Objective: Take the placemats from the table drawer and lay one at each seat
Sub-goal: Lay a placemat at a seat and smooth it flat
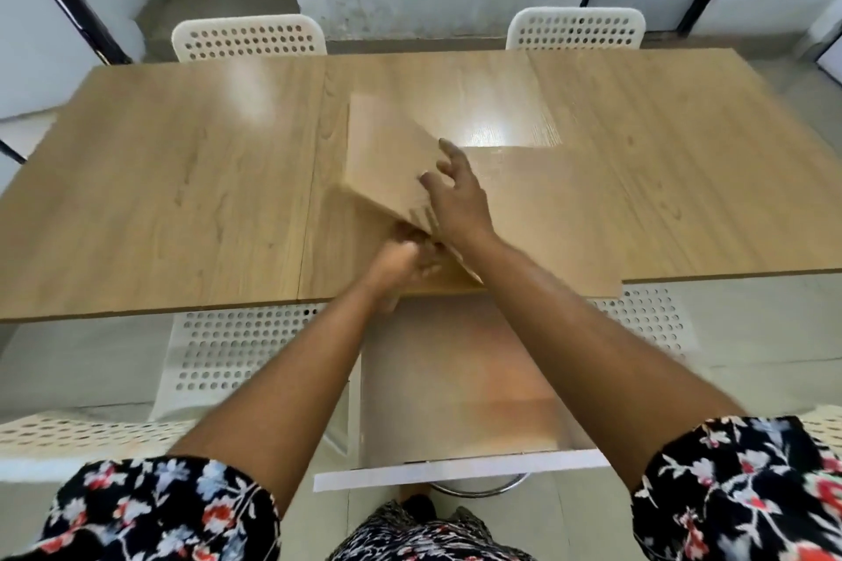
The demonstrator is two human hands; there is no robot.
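Two placemats: raised one (389,159), left hand (401,269) grips it at 6 o'clock, right hand (458,196) spread on it; second (546,205) flat on worktop (159,196). Drawer (455,378) open. Four chairs.

We see a wood-grain placemat (392,164), rigid-looking and tan, matching the table top, tilted up over the table near its 6 o'clock edge, far corner pointing to 11 o'clock. A second placemat (542,214), same finish, lies flat on the table at 3 o'clock of the first. The drawer (455,383) is pulled open at 6 o'clock, white front, interior blurred; we cannot tell its contents.
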